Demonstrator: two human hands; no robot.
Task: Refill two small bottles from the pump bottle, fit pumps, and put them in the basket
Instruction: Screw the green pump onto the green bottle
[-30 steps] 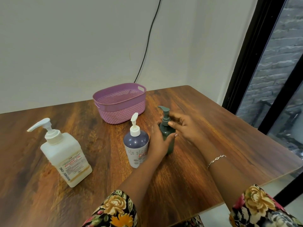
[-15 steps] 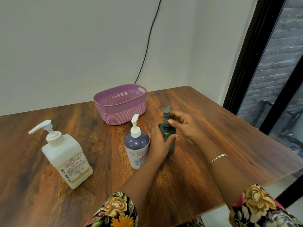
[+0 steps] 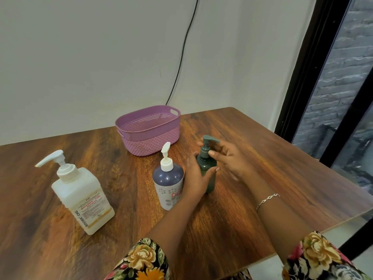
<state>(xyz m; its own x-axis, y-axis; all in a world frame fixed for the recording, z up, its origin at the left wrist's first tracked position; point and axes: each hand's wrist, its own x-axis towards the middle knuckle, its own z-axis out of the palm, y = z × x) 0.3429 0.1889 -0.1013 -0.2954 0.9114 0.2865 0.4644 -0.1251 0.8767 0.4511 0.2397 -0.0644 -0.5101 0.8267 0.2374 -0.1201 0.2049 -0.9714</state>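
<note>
While your left hand wraps the body of the dark green bottle, your right hand pinches the collar of its matching green pump, nozzle pointing right. It stands upright on the table, just right of the purple bottle.

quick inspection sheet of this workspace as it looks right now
surface: wooden table, no spills seen
job's things: white pump bottle upright at left; purple bottle upright, white pump fitted; green bottle upright, green pump on top; lilac basket at the back, nothing seen inside
clutter: nothing seen
hands: left hand grips the green bottle's body; right hand pinches its pump collar
cables: black cable runs down the wall behind the basket
surroundings: pale wall; dark-framed window at right, brick beyond
</note>
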